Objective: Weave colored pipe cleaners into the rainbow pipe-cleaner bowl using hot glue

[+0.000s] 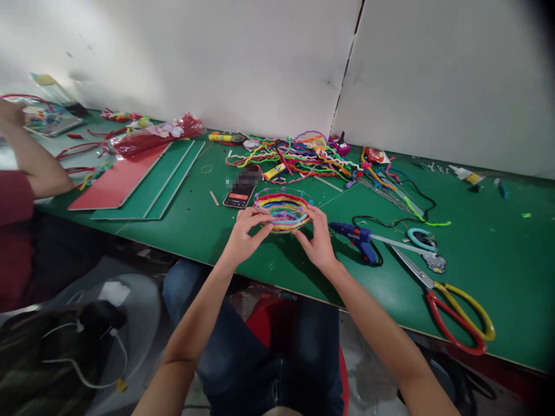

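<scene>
Between my hands, at the front of the green table point(208, 245), is a small round basket point(281, 202) made of colourful pipe cleaners, with rings of red, yellow, blue and purple and small beads round a thin wire rim. My left hand point(249, 231) grips its near left side, thumb below and fingers over the wall. On the near right side, my right hand point(316, 234) pinches it the same way. A light blue strand runs along the near wall between my fingertips. Just right of my right hand lies a blue glue gun point(358, 237).
Large scissors point(433, 283) with red and yellow handles lie at the right front. A pile of colourful pipe cleaners point(299, 153) spreads along the wall. A phone point(240, 188) and red and green boards point(121, 179) are to the left. At far left is another person's arm point(39, 156).
</scene>
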Motion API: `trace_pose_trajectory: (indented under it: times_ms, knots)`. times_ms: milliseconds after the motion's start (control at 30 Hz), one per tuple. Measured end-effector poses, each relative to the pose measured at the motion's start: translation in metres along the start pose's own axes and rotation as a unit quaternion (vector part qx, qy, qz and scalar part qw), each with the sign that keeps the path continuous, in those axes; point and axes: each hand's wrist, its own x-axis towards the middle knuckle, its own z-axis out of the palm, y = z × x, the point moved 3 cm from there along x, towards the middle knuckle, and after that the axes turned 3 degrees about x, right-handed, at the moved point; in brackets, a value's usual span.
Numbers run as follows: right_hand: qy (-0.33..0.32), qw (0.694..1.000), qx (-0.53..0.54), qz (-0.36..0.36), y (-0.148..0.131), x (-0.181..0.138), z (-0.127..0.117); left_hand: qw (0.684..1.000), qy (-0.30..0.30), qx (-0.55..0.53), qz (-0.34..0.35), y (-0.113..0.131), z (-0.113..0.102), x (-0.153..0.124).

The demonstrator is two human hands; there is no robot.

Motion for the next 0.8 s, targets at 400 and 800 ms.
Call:
trace_pose_trajectory:
  times_ms: [400,800]
  knots:
    - [0.012,0.999,-0.038,-0.003,-0.003,-0.002,0.0,0.998,0.043,0.006,-0.036,-0.003,0.007,-0.002]
    - [0.005,0.995,-0.098,-0.017,-0.018,-0.003,-0.004,0.995,0.046,0.085,-0.025,0.011,0.025,-0.005]
